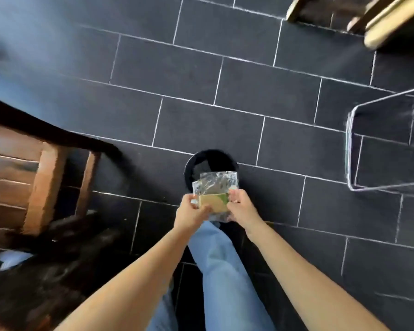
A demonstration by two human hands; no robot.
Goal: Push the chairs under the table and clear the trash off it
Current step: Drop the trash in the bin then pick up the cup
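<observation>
Looking straight down here. Both hands are on the trash, dead centre and a bit below the middle of the frame. It's a clear plastic wrapper (216,183) with a tan card (213,203) tucked inside it.

The left hand (191,212) has its fingers curled round the wrapper's left edge, with the thumb lying over the card. The right hand (240,206) pinches the right edge, fingers bent in close. So both are gripping it, neither is spread wide.

The wrapper is up in the air, and in the picture it overlaps the lower half of a round black bin (201,161) standing on the dark tiled floor (201,80). Can't tell how high above the bin it actually is.

A brown wooden chair (41,168) fills the left side of the frame, pretty blurry. On the right edge there's a thin wire frame (354,149), well apart from the bin. Pale wooden legs (380,27) poke in at the upper right, and I can't tell what furniture they belong to.

Blue jeans (220,263) show at bottom centre, between the forearms. There's also a smeared white patch (12,259) at lower left, too blurred to name.
</observation>
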